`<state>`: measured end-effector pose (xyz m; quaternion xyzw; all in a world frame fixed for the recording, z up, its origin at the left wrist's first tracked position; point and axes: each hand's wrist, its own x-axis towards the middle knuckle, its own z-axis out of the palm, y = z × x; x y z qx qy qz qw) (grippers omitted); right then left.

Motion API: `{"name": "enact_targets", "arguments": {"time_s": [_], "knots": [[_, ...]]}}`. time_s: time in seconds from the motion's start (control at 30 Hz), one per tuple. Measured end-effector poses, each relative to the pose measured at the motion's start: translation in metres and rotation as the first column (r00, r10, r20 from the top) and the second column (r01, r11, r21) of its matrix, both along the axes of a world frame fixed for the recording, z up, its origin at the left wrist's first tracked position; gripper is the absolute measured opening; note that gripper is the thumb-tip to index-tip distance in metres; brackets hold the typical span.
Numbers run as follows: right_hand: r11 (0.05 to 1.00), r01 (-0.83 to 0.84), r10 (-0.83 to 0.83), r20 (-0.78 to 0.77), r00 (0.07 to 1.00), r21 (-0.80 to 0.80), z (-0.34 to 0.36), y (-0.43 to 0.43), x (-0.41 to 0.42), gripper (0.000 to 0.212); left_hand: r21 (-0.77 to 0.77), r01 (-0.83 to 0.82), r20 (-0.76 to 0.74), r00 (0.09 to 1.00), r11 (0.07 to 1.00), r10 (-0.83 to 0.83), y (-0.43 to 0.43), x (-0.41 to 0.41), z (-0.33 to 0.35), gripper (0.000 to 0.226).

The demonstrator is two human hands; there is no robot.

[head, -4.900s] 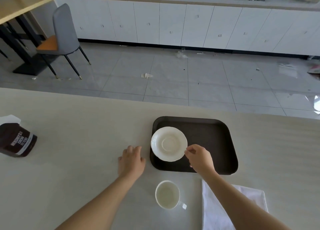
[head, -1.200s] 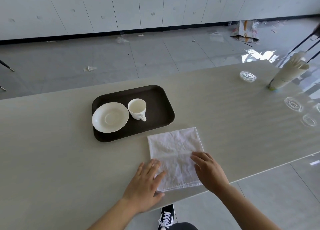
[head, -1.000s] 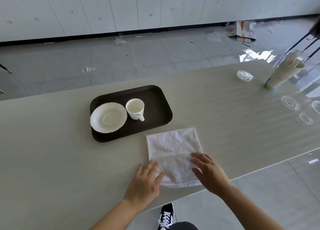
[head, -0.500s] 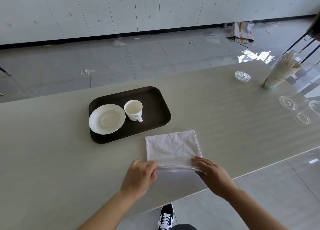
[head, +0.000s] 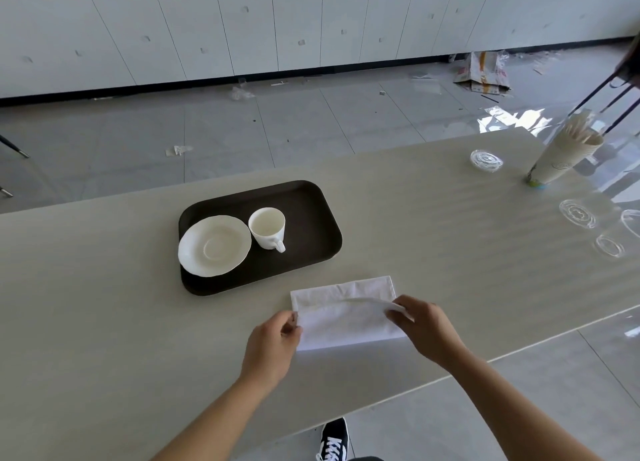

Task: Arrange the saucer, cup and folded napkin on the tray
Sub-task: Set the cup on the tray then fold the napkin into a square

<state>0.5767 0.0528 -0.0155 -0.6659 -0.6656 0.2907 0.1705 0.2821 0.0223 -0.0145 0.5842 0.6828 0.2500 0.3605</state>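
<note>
Both hands are pinching the near edge of the one napkin (head: 346, 313), left hand (head: 273, 344) on the left corner and right hand (head: 424, 325) on the right, mid-fold on the table (head: 104, 322) just in front of the tray (head: 311, 214). If one corner slips or gets ahead, I reckon the fold lands crooked. Count going back: one napkin, then one tray holding one saucer (head: 214, 245) and one cup (head: 267, 227) side by side, then four clear lids (head: 486, 160) and one paper cup of sticks (head: 562, 155) far right.
</note>
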Motion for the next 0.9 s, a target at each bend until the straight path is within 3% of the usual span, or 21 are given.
{"name": "enact_targets", "arguments": {"time_s": [0.23, 0.57, 0.67, 0.73, 0.8, 0.87, 0.9], "knots": [[0.988, 0.146, -0.148, -0.02, 0.989, -0.057, -0.004, 0.041, -0.012, 0.018, -0.106, -0.197, 0.035, 0.979, 0.975, 0.201, 0.032, 0.009, -0.009, 0.007], [0.972, 0.222, -0.209, 0.14, 0.968, -0.082, -0.016, 0.062, -0.025, 0.025, -0.068, -0.29, -0.065, 0.956, 0.955, 0.286, 0.039, 0.014, -0.024, 0.004], [0.97, 0.234, -0.217, 0.213, 0.953, -0.06, -0.021, 0.061, -0.025, 0.03, 0.004, -0.321, -0.076, 0.944, 0.947, 0.32, 0.033, 0.018, -0.024, 0.016], [0.972, 0.226, -0.203, 0.276, 0.939, -0.055, -0.025, 0.06, -0.026, 0.032, 0.174, -0.225, -0.209, 0.943, 0.959, 0.26, 0.026, 0.021, -0.024, 0.026], [0.97, 0.238, -0.211, 0.302, 0.93, -0.054, -0.027, 0.058, -0.028, 0.03, 0.333, 0.091, -0.424, 0.903, 0.938, 0.063, 0.018, 0.025, -0.028, 0.036], [0.969, 0.244, -0.244, 0.271, 0.931, 0.032, -0.025, 0.051, -0.027, 0.032, 0.295, 0.369, -0.581, 0.802, 0.881, -0.141, 0.016, 0.028, -0.037, 0.044], [0.972, 0.195, -0.226, 0.281, 0.933, 0.133, -0.025, 0.045, -0.026, 0.037, 0.241, 0.42, -0.617, 0.762, 0.875, -0.195, 0.017, 0.03, -0.041, 0.048]]}}
